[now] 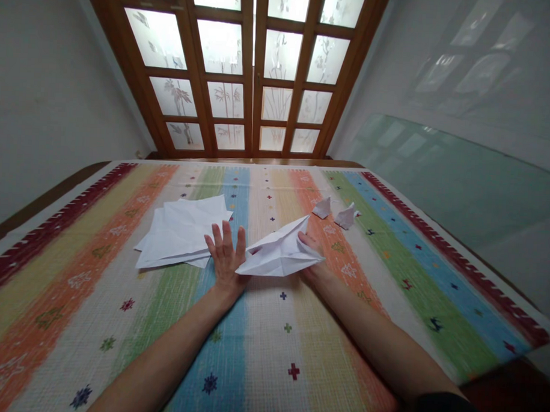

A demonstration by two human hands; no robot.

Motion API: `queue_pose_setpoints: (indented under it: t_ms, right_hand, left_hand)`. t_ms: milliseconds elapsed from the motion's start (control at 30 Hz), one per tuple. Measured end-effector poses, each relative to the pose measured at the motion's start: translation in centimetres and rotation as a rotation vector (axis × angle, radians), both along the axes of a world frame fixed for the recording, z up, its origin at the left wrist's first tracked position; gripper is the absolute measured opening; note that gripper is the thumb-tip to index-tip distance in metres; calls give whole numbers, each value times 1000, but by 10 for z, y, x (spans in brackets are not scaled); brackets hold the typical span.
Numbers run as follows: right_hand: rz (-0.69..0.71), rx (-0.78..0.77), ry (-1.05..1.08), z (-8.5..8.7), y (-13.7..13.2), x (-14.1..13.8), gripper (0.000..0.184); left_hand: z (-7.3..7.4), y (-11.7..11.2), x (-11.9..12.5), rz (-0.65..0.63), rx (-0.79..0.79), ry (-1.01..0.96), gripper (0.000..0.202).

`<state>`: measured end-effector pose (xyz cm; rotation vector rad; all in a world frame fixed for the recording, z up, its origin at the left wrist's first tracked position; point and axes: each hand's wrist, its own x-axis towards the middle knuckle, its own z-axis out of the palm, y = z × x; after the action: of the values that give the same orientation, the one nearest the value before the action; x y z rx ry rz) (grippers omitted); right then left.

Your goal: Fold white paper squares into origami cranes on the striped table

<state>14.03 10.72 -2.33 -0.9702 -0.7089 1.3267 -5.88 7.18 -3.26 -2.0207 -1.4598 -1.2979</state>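
Note:
A white sheet of paper folded into a pointed, boat-like shape (280, 253) is held a little above the table. My right hand (313, 255) grips its right end, the thumb on the near face and the other fingers hidden behind the paper. At the left tip of the fold is my left hand (228, 255), its fingers spread and pointing up; whether its edge touches the paper I cannot tell. Just behind and left of that hand lies a loose stack of white paper sheets (179, 230).
Two small folded paper pieces, one (322, 207) beside the other (345, 216), stand beyond my right hand. A striped cloth (162, 322) covers the table. Wooden doors with frosted panes (256, 79) close the far side, and a glass panel (438, 169) leans on the right wall.

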Motion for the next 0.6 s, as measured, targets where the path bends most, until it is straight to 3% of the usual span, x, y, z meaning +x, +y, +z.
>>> queue_pose_setpoints:
  t_ms: [100, 300, 367, 500, 600]
  right_hand:
    - [-1, 3, 31, 0, 2, 2, 29]
    - [-37, 39, 72, 4, 0, -2, 41]
    - [-57, 34, 68, 5, -2, -2, 47]
    - [-37, 4, 72, 6, -5, 0, 52]
    - [-11, 1, 74, 4, -4, 0, 52]
  left_hand:
    - [0, 2, -1, 29, 34, 16, 81]
    - [5, 1, -2, -13, -58, 3, 59]
    - [7, 0, -3, -67, -50, 84, 54]
    - [9, -2, -2, -314, 14, 286, 38]
    - [12, -3, -2, -330, 31, 298, 16]
